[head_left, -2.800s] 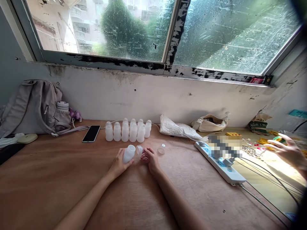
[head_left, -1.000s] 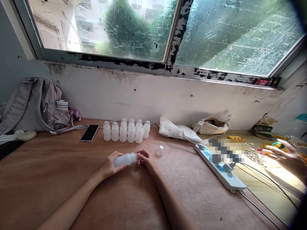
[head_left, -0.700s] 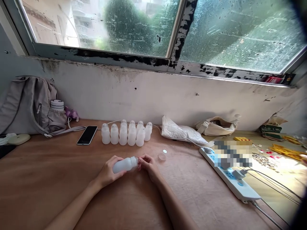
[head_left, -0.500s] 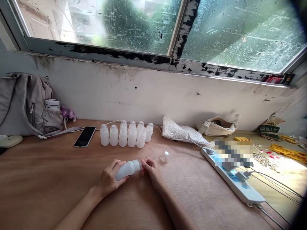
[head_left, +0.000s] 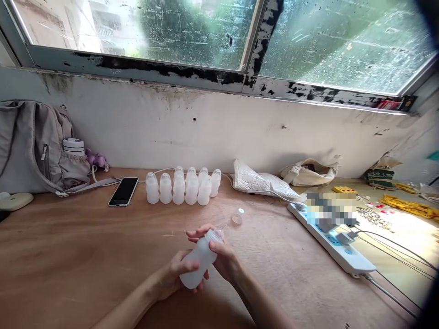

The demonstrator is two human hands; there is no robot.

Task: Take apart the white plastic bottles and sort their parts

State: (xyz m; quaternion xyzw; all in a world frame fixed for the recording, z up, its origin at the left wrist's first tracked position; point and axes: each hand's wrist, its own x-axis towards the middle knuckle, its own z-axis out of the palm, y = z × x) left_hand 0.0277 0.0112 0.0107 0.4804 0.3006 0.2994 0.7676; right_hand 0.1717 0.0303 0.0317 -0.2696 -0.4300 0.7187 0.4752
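A frosted white baby bottle (head_left: 200, 261) is held tilted above the wooden table, its neck pointing up and to the right. My left hand (head_left: 178, 273) is wrapped round the lower body, thumb across the front. My right hand (head_left: 221, 256) grips the bottle near the threaded neck, its fingers behind and thumb in front. Something clear shows at the mouth, too small to make out. Beyond my hands a clear round cap (head_left: 236, 219) and a small white disc (head_left: 241, 210) lie on the table. Several similar bottles (head_left: 178, 189) stand upright in a cluster at the back.
Left of the bottles lies a phone (head_left: 123, 192), with a grey backpack (head_left: 32, 146) beyond it. A white padded bag (head_left: 260, 180) rests against the wall. A white power strip (head_left: 332, 242) with plugs and cables runs along the right side of the table (head_left: 85, 246).
The bottle has moved down, rightward and closer, and tilts more upright. My right hand has gone from pinching at its mouth to gripping it round the neck.
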